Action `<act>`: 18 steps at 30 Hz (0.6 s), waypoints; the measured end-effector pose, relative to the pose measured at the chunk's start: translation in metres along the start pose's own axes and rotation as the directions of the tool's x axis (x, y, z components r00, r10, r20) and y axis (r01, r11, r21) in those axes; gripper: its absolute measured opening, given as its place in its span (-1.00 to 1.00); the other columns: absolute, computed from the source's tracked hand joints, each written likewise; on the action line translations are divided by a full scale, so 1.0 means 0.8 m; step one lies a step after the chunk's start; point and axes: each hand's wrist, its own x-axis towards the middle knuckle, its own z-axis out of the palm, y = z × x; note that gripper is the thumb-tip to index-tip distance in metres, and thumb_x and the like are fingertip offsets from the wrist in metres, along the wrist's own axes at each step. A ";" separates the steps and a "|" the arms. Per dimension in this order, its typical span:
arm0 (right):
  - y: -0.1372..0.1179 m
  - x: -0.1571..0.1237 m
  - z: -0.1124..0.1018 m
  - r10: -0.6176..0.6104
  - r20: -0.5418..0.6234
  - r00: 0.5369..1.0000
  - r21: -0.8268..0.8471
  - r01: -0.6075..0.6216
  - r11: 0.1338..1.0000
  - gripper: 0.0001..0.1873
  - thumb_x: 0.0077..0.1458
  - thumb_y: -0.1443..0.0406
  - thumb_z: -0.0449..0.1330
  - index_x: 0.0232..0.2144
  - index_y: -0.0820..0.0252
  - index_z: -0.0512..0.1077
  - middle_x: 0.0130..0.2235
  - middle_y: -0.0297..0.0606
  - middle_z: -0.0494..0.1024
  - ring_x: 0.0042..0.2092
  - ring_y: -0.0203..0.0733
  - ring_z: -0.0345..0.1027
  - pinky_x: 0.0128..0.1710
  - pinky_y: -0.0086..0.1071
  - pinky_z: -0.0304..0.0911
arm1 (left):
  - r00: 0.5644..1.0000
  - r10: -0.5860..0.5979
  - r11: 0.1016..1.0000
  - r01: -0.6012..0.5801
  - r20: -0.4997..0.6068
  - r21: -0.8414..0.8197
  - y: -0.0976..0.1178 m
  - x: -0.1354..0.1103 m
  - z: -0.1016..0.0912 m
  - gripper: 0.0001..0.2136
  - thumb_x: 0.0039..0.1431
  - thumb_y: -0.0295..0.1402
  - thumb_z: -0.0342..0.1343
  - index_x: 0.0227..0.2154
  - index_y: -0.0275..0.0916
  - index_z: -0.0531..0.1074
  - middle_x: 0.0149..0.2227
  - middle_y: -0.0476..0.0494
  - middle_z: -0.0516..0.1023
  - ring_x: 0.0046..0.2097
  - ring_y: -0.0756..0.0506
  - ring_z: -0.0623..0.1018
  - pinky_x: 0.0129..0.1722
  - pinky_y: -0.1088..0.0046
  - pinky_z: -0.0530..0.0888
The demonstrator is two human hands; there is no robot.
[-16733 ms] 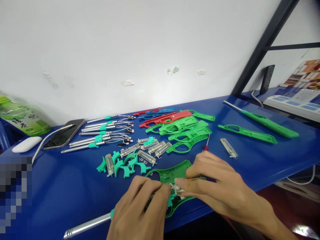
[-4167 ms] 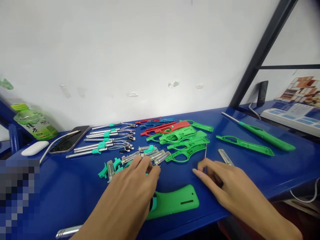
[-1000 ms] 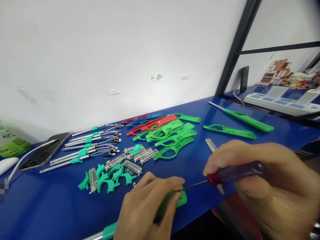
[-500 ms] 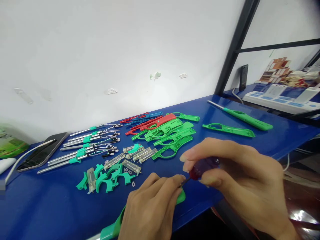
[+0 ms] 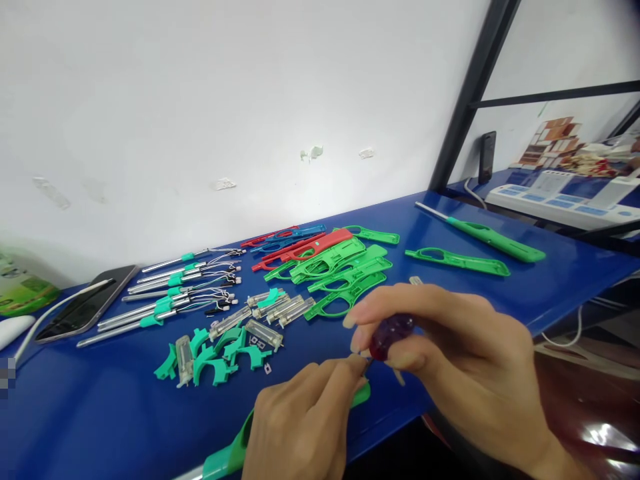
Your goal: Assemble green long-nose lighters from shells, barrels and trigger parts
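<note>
My left hand (image 5: 303,420) is closed around a green long-necked lighter (image 5: 225,459) near the front of the table, its metal tube running out at the lower left. A rounded green end pokes out past my fingers. My right hand (image 5: 480,380) pinches a small screwdriver (image 5: 390,337) by its dark red-purple handle. The shaft slants down to the lighter beside my left fingertips; its tip is hidden. Left of my hands lie turquoise triggers (image 5: 214,370) and clear fuel tanks (image 5: 264,333). Behind them are green lighter shells (image 5: 345,273) and a red shell (image 5: 320,244).
Metal lighter tubes with wires (image 5: 165,307) lie in a row at the left, beside a phone (image 5: 85,303) and a white cable. A whole green lighter (image 5: 493,239) and a half shell (image 5: 457,261) lie at the right. A black post (image 5: 463,93) stands at the table's back edge.
My right hand and the screwdriver have shifted a little left and the handle has tilted slightly. My left hand stays on the lighter. A small pale piece now shows behind my right hand.
</note>
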 end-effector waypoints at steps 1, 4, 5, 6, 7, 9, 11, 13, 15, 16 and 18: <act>0.000 0.000 0.000 -0.005 -0.003 1.000 0.002 0.005 1.000 -0.82 0.40 0.35 0.33 -0.05 -0.04 0.65 -0.16 -0.60 0.74 -0.28 -0.51 0.56 -0.18 -0.72 0.45 | 1.000 0.000 1.000 0.000 -0.001 0.008 0.000 0.002 0.000 -0.75 0.61 -0.38 -0.06 0.14 -0.09 0.47 -0.19 0.07 0.77 -0.27 -0.05 0.78 -0.42 0.50 0.64; -0.002 0.000 -0.001 -0.009 -0.011 1.000 0.001 0.009 1.000 -0.82 0.42 0.33 0.32 -0.02 -0.06 0.65 -0.16 -0.60 0.74 -0.28 -0.50 0.55 -0.18 -0.72 0.46 | 1.000 -0.010 1.000 0.010 -0.019 0.018 0.003 0.007 0.001 -0.75 0.63 -0.37 -0.10 0.15 -0.08 0.44 -0.18 0.08 0.77 -0.29 -0.03 0.78 -0.45 0.52 0.61; -0.002 0.000 -0.002 -0.016 -0.010 1.000 0.002 0.016 1.000 -0.82 0.43 0.32 0.31 -0.01 -0.07 0.65 -0.15 -0.59 0.75 -0.27 -0.49 0.56 -0.17 -0.71 0.46 | 0.999 -0.017 1.000 0.018 -0.027 0.016 0.004 0.008 0.001 -0.76 0.63 -0.37 -0.11 0.14 -0.08 0.43 -0.19 0.09 0.76 -0.31 -0.02 0.77 -0.44 0.54 0.60; -0.003 0.000 -0.003 -0.027 -0.012 1.000 0.005 0.027 1.000 -0.81 0.44 0.31 0.30 0.01 -0.08 0.65 -0.15 -0.58 0.75 -0.26 -0.49 0.57 -0.16 -0.71 0.47 | 0.999 -0.030 0.999 0.030 -0.035 0.013 0.005 0.010 0.001 -0.78 0.64 -0.37 -0.11 0.12 -0.08 0.41 -0.19 0.10 0.76 -0.33 0.00 0.77 -0.43 0.57 0.60; -0.003 0.000 -0.003 -0.039 -0.013 0.999 0.009 0.039 0.999 -0.80 0.46 0.31 0.29 0.02 -0.08 0.65 -0.14 -0.57 0.75 -0.25 -0.49 0.58 -0.16 -0.71 0.47 | 0.998 -0.045 0.999 0.045 -0.042 0.009 0.006 0.011 0.000 -0.80 0.64 -0.37 -0.11 0.10 -0.08 0.40 -0.19 0.10 0.76 -0.34 0.02 0.77 -0.42 0.60 0.59; -0.003 0.000 -0.002 -0.057 -0.021 0.998 0.016 0.057 0.998 -0.79 0.48 0.30 0.26 0.04 -0.08 0.65 -0.13 -0.55 0.75 -0.24 -0.49 0.58 -0.17 -0.70 0.47 | 0.997 -0.065 0.998 0.066 -0.048 0.004 0.008 0.011 -0.002 -0.82 0.64 -0.36 -0.10 0.08 -0.08 0.39 -0.18 0.09 0.77 -0.34 0.03 0.77 -0.42 0.65 0.58; -0.002 -0.001 -0.001 -0.059 -0.040 0.997 0.022 0.060 0.998 -0.80 0.50 0.26 0.25 0.05 -0.08 0.64 -0.18 -0.54 0.75 -0.26 -0.47 0.58 -0.19 -0.68 0.48 | 0.996 -0.077 0.997 0.077 -0.052 0.002 0.009 0.011 -0.003 -0.82 0.63 -0.36 -0.09 0.09 -0.07 0.39 -0.15 0.08 0.78 -0.32 0.03 0.77 -0.42 0.67 0.57; 0.000 -0.001 -0.001 -0.054 -0.065 0.996 0.024 0.056 0.998 -0.82 0.50 0.20 0.25 0.04 -0.10 0.64 -0.22 -0.52 0.74 -0.28 -0.43 0.58 -0.22 -0.63 0.50 | 0.994 -0.094 0.995 0.092 -0.052 -0.026 0.009 0.011 -0.004 -0.81 0.63 -0.36 -0.07 0.12 -0.04 0.39 -0.14 0.09 0.78 -0.31 0.03 0.78 -0.41 0.68 0.57; 0.001 -0.002 -0.001 -0.052 -0.093 0.994 0.030 0.055 0.998 -0.82 0.50 0.15 0.26 0.03 -0.10 0.64 -0.24 -0.50 0.73 -0.29 -0.41 0.57 -0.25 -0.60 0.50 | 0.991 -0.125 0.990 0.121 -0.050 -0.070 0.010 0.010 -0.005 -0.78 0.61 -0.37 -0.03 0.17 -0.02 0.39 -0.17 0.12 0.78 -0.31 0.04 0.78 -0.39 0.69 0.59; 0.001 -0.002 -0.001 -0.054 -0.106 0.993 0.033 0.058 0.998 -0.83 0.49 0.14 0.26 0.02 -0.09 0.64 -0.25 -0.48 0.74 -0.29 -0.40 0.58 -0.26 -0.59 0.50 | 0.988 -0.145 0.985 0.141 -0.044 -0.096 0.010 0.010 -0.005 -0.76 0.60 -0.37 0.00 0.20 -0.01 0.39 -0.21 0.15 0.77 -0.34 0.04 0.77 -0.36 0.69 0.60; 0.002 -0.003 -0.002 -0.056 -0.118 0.991 0.035 0.061 0.998 -0.84 0.48 0.15 0.27 0.00 -0.08 0.64 -0.26 -0.47 0.74 -0.30 -0.39 0.58 -0.28 -0.58 0.49 | 0.983 -0.182 0.974 0.176 -0.034 -0.140 0.011 0.009 -0.006 -0.74 0.58 -0.35 0.04 0.23 0.01 0.39 -0.28 0.20 0.76 -0.40 0.05 0.75 -0.30 0.68 0.63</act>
